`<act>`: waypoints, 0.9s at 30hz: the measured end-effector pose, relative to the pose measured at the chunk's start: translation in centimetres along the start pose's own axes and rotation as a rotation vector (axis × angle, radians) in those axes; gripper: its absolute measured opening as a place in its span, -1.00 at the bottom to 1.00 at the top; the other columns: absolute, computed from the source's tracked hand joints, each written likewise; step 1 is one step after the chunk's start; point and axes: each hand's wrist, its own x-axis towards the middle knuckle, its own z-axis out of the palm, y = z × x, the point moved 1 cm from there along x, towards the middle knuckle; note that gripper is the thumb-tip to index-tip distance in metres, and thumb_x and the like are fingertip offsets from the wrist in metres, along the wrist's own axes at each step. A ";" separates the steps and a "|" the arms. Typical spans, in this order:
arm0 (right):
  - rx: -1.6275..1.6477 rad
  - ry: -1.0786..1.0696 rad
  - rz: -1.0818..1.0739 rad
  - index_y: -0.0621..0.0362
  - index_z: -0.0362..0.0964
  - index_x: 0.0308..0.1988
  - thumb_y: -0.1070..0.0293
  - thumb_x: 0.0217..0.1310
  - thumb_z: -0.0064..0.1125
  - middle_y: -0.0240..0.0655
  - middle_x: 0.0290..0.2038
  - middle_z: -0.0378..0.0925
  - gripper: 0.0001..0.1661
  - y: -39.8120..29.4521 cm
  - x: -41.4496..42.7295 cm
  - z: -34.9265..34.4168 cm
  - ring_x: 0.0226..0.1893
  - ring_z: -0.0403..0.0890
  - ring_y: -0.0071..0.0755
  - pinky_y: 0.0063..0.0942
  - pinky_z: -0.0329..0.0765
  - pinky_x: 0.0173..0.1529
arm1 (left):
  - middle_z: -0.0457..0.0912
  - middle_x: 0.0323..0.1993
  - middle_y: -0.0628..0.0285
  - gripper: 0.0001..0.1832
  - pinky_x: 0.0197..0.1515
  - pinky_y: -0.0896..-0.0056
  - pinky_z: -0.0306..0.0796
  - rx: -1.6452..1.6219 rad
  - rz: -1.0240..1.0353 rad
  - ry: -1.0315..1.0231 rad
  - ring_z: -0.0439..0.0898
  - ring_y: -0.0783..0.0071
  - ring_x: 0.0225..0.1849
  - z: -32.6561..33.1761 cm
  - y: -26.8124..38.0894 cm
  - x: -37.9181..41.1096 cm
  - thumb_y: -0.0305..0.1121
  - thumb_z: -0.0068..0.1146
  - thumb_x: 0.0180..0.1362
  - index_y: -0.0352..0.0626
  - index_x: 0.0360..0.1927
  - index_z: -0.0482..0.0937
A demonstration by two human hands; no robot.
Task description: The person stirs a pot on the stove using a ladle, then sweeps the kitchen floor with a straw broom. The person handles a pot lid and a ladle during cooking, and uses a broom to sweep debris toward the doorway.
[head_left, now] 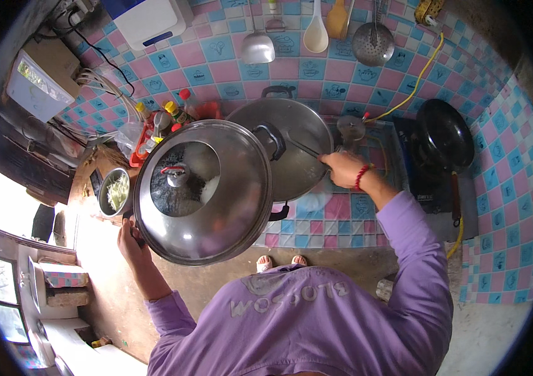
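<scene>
My left hand (134, 240) grips the side handle of a large domed metal pan lid (238, 207), which has a round glass window and a knob. The lid is held tilted, covering the left part of a wide metal wok (299, 122). Over the wok's right side, my right hand (344, 169) is closed on the dark handle of a utensil (305, 148) that reaches into the wok; its far end is hard to make out. Left of the lid, a metal bowl (102, 197) holds pale shredded food (118, 191).
Sauce bottles (178, 115) stand in a red basket (136, 160) behind the lid. A metal spatula (258, 48), a white ladle (316, 35) and a skimmer (373, 44) hang on the tiled wall. At right, a black frying pan (445, 136) rests tilted by a dark cooktop (424, 188).
</scene>
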 end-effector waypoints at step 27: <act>-0.109 -0.066 0.100 0.09 0.36 0.02 0.51 -0.06 -0.06 0.02 -0.06 0.44 -0.48 1.3 -3.5 -3.0 -0.01 0.45 0.03 -0.17 0.39 0.03 | 0.29 -0.73 0.42 -0.80 -0.65 0.67 0.07 -0.034 0.006 -0.008 0.19 0.71 -0.72 0.6 0.1 0.2 -0.39 0.02 0.17 -0.21 -0.55 0.43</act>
